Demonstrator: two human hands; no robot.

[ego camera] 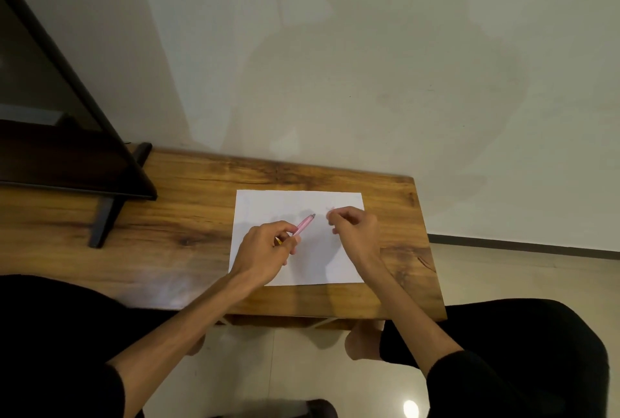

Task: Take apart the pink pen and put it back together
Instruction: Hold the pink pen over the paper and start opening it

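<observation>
My left hand (268, 246) grips the pink pen barrel (303, 224) over the white sheet of paper (255, 209). The barrel points up and to the right, its silver end free; a bit of yellow shows at its lower end between my fingers. My right hand (352, 229) hovers a short way to the right of the barrel's tip, fingers pinched together. Something small and pale pink seems to sit at its fingertips (331, 210), too small to identify. The two hands are apart.
The paper lies on a wooden table (167, 216) set against a pale wall. A dark monitor on a stand (67, 136) fills the table's left part. The table's right edge (432, 250) is close to my right hand. My knees flank the front edge.
</observation>
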